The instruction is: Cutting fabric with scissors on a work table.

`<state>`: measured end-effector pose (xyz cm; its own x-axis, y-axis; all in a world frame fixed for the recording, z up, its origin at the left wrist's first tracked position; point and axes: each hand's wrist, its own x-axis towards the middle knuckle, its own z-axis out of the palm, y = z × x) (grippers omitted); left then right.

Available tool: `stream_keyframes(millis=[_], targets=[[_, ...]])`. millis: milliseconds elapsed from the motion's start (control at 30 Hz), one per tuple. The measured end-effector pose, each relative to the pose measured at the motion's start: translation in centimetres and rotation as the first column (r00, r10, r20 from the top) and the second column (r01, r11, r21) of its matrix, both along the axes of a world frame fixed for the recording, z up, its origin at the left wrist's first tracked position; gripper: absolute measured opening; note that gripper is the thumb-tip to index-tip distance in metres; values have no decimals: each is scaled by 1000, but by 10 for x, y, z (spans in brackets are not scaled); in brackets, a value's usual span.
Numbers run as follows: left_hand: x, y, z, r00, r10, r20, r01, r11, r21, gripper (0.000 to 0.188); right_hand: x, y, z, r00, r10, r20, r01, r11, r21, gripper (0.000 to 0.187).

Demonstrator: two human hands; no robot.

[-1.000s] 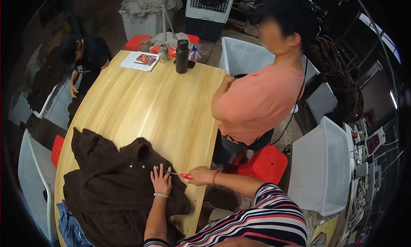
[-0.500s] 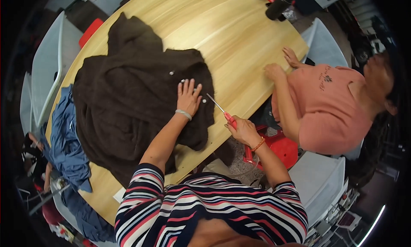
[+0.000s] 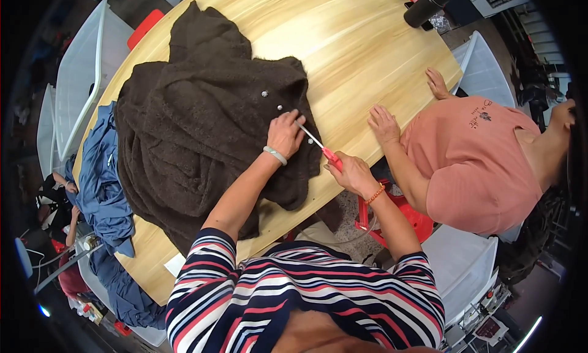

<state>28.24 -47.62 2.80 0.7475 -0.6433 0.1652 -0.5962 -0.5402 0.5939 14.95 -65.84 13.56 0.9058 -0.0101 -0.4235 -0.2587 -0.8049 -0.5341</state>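
A dark brown fuzzy garment lies heaped over the left of the wooden table. Small shiny buttons run along its right part, among them an upper button and a lower button. My left hand rests on the cloth between them, its fingers curled in and pinching the garment; the fingertips are slightly blurred. In my right hand are red-handled scissors, gripped by the handle. Their slim metal blade points up and left, its tip right beside my left fingers.
Blue cloth hangs over the table's left edge. At the right, a person in a pink top rests both hands on the wooden table. A black bottle stands at the far right, and a red stool is below the edge.
My left hand has gone from lying flat with spread fingers to curled, pinching the cloth at the buttons. The scissors' tip has come up to those fingers. The view has shifted slightly.
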Motion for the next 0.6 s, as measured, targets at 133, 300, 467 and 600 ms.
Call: stream_keyframes(millis=[133, 300, 467, 600], targets=[[25, -8, 53, 882, 309, 355, -350, 935, 55, 55, -4, 0, 5, 997, -49, 51, 47, 998, 50, 30], [44, 24, -2, 924, 271, 270, -339, 907, 251, 60, 19, 14, 12, 998, -10, 65, 11, 1000, -20, 31], [37, 25, -17, 942, 236, 240, -278, 946, 164, 41, 58, 28, 18, 998, 28, 48, -24, 995, -95, 31], [37, 26, -24, 936, 295, 194, -304, 953, 18, 28, 96, 40, 5, 995, 43, 87, -31, 990, -137, 30]])
